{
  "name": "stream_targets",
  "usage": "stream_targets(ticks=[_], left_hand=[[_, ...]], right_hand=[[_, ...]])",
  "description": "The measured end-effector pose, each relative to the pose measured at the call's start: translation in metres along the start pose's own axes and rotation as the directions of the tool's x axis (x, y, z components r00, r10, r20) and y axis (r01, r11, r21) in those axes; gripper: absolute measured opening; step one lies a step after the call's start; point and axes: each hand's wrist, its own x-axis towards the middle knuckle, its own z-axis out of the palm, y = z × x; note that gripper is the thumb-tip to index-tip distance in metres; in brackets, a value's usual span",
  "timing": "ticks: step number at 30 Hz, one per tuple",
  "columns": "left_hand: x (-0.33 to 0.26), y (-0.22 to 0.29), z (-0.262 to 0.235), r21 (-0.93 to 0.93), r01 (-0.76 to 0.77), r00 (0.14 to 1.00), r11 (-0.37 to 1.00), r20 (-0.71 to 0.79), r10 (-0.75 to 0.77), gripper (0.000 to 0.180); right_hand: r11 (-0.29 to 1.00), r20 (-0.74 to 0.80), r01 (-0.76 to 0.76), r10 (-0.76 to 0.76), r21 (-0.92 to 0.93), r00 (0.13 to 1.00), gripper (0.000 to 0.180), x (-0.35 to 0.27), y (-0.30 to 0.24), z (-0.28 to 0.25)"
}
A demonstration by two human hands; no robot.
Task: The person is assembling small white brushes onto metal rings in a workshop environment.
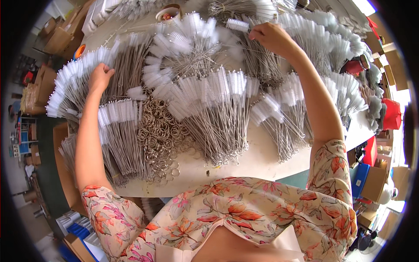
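Observation:
Bundles of thin wire cleaning brushes with white bristle heads cover the table. My left hand (101,78) is at the far left, over the brush bundle (72,81) there. Its fingers are curled together with the thumb beside them; anything in them is hidden. My right hand (271,38) reaches to the back right over another bundle (264,63), fingers bent into a pinch. Just left of those fingertips a single brush head (238,25) lies sideways; whether the fingers grip it is unclear. In front of me, a large brush bundle (218,109) fans out, wire ends toward me.
A heap of metal rings (161,131) spills between the front bundles. Loose brushes (279,115) lie at the right front. Behind stand a round container (169,15) and an orange tape roll (79,52). Cardboard boxes (371,181) and a red bag (391,114) are beyond the right edge.

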Motion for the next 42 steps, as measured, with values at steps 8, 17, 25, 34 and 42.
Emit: stream_targets(ticks=[8, 17, 25, 34, 42], left_hand=[[-0.009, -0.01, -0.011, 0.008, 0.027, 0.999, 1.0, -0.038, -0.027, 0.018], [-0.03, 0.076, -0.095, -0.442, -0.335, 0.739, 0.832, -0.671, -0.059, 0.019], [-0.142, 0.173, -0.102, -0.918, -0.075, 0.997, 0.388, -0.076, 0.013, 0.024], [-0.219, 0.277, -0.066, -0.975, 0.118, 0.962, -0.186, 0.066, 0.263, 0.028], [-0.249, 0.245, -0.053, -0.999, -0.041, 0.997, -0.017, -0.042, 0.06, 0.026]], right_hand=[[0.985, 0.179, -0.038, 0.069, -0.17, 0.981, 0.015, 0.001, -0.026, 0.019], [0.964, 0.117, -0.112, 0.144, -0.24, 0.983, 0.02, 0.008, -0.034, 0.006], [0.945, -0.414, -0.026, 0.168, 0.325, 0.895, 0.026, -0.037, -0.071, -0.091], [0.166, 0.152, -0.143, -0.046, 0.976, 0.987, 0.025, -0.111, -0.161, -0.037], [-0.327, 0.111, -0.144, -0.115, 0.934, 0.987, 0.044, -0.137, -0.167, 0.012]])
